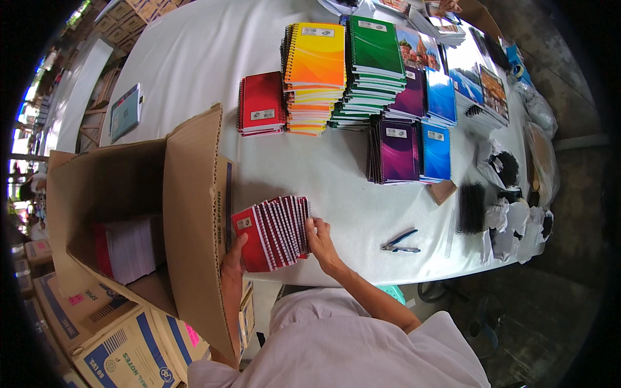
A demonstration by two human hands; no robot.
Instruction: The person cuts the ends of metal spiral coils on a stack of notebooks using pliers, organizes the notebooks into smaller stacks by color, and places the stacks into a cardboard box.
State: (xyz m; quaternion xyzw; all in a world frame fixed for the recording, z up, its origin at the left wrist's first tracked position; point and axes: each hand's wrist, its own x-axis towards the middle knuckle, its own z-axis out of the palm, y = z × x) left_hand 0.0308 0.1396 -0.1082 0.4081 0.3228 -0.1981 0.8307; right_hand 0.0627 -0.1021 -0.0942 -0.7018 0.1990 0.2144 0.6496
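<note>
Person, seen from our head camera, lower half of the frame.

Garment: we note one pale pink-white short-sleeved cloth shirt point(362, 349), plain, no print or pattern visible, softly creased, filling the frame from about 6 o'clock to 5 o'clock. Its sleeve hem on the right arm ends near the elbow, at about 5 o'clock from frame centre.

Arms: both forearms bare below the sleeves; we see no watch, bracelet or glove.

Hands: left hand point(234, 258) at about 7 o'clock from centre, right hand point(321, 238) at about 6 o'clock; both bare, no rings that we can make out. Fingernails short, unpainted as far as we can tell.
</note>
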